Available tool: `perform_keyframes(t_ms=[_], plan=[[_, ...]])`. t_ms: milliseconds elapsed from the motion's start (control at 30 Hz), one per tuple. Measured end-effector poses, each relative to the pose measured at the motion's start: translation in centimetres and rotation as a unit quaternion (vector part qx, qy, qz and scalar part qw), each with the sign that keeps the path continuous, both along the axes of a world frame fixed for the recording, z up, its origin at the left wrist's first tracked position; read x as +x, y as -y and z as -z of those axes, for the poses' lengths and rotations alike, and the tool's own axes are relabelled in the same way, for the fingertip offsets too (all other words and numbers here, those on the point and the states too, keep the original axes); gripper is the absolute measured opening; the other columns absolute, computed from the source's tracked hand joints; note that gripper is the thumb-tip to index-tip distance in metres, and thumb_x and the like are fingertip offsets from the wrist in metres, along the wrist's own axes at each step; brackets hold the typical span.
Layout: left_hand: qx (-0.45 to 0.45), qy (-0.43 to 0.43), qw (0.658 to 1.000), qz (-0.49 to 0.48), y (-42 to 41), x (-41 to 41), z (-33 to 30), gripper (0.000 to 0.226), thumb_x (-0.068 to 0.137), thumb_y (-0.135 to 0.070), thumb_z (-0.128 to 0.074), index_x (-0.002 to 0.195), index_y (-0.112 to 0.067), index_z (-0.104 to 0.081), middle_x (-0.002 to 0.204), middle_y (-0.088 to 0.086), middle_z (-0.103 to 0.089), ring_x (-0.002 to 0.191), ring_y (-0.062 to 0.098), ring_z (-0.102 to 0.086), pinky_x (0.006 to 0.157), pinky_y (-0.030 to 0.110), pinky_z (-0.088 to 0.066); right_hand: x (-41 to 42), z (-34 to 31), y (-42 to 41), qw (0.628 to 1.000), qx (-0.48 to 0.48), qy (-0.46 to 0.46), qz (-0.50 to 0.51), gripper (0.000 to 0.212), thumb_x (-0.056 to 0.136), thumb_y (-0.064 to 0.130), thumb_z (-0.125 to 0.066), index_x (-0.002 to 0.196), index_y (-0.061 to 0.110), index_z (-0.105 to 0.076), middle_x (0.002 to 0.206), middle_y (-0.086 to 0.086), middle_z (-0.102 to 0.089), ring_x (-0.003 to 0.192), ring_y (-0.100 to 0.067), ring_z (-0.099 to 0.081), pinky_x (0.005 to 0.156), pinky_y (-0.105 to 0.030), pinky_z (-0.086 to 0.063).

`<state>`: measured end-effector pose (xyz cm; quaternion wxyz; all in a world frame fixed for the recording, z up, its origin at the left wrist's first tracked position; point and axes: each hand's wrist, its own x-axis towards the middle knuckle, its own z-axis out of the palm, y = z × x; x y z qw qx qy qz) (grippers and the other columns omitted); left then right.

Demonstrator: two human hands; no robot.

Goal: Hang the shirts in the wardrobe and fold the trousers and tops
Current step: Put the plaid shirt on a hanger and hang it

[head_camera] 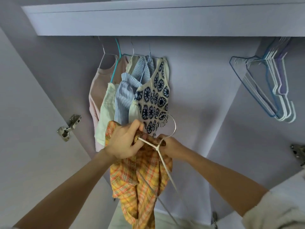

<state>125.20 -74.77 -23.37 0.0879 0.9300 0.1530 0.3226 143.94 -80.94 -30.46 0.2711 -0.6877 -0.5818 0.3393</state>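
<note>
The left hand (123, 141) grips the bunched collar of an orange plaid shirt (140, 182), which hangs below both hands, and just to its right the right hand (170, 148) pinches the neck of a white hanger (162, 161) lying against the cloth. Above the hands, 4 tops (132, 90) hang in the wardrobe (198, 76). Up and well to the right of the right hand hangs a bunch of empty hangers (270, 83).

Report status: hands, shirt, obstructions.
Left hand grips plaid shirt. Right hand pinches white hanger neck. Shirt not hung. Crochet top hangs close behind.
</note>
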Motion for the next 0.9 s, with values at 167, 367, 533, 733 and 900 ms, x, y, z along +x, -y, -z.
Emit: perform_keyframes(t_ms=[167,367,533,733,900], plan=[[-0.004,-0.024,0.998,-0.054,-1.1,-1.8,-0.1,0.023,0.076,-0.036,-0.039,0.093,-0.022,-0.039,0.054,-0.008,-0.046,0.042,0.020,-0.047,0.047,0.023,-0.032,3.2,-0.8,0.8,0.990,0.111,0.081,0.018,0.019,0.094,0.013,-0.051,0.084,-0.001,-0.058,0.074,-0.008,-0.055,0.069,-0.018,-0.051,0.055,-0.010,-0.037],[0.019,-0.113,0.985,-0.129,-3.0,-2.2,-0.1,0.058,0.072,-0.056,-0.036,0.107,-0.015,-0.056,0.068,0.002,-0.065,0.057,0.024,-0.059,0.053,0.024,-0.034,6.2,-4.1,0.8,0.963,0.239,0.090,0.088,0.017,0.096,0.011,-0.045,0.095,-0.003,-0.056,0.077,-0.005,-0.055,0.070,-0.023,-0.053,0.059,-0.022,-0.031],[-0.007,-0.139,0.970,-0.200,-4.1,-2.6,0.2,0.042,0.080,-0.060,-0.049,0.087,-0.021,-0.063,0.063,-0.002,-0.062,0.056,0.017,-0.054,0.048,0.021,-0.027,8.1,-5.3,3.3,0.966,0.140,0.217,-0.021,0.041,0.082,0.056,-0.054,0.113,0.035,-0.038,0.079,0.023,-0.056,0.066,0.006,-0.055,0.056,-0.009,-0.042],[-0.222,-0.112,0.955,-0.159,-3.3,-1.0,0.4,0.044,0.066,-0.068,-0.058,0.050,-0.029,-0.044,0.046,-0.011,-0.042,0.041,0.004,-0.039,0.049,0.023,-0.028,11.5,-2.9,3.5,0.952,0.082,0.269,0.122,0.028,0.086,0.017,-0.059,0.113,0.016,-0.054,0.101,-0.004,-0.064,0.090,-0.027,-0.060,0.069,-0.036,-0.047],[-0.185,-0.116,0.935,-0.278,-3.7,0.3,0.1,0.043,0.078,-0.066,-0.049,0.062,-0.026,-0.046,0.047,-0.005,-0.046,0.049,0.015,-0.047,0.049,0.026,-0.034,12.2,-3.2,3.0,0.948,0.072,0.187,0.247,0.025,0.083,0.014,-0.062,0.108,0.011,-0.060,0.101,-0.013,-0.065,0.080,-0.026,-0.054,0.062,-0.029,-0.037]])
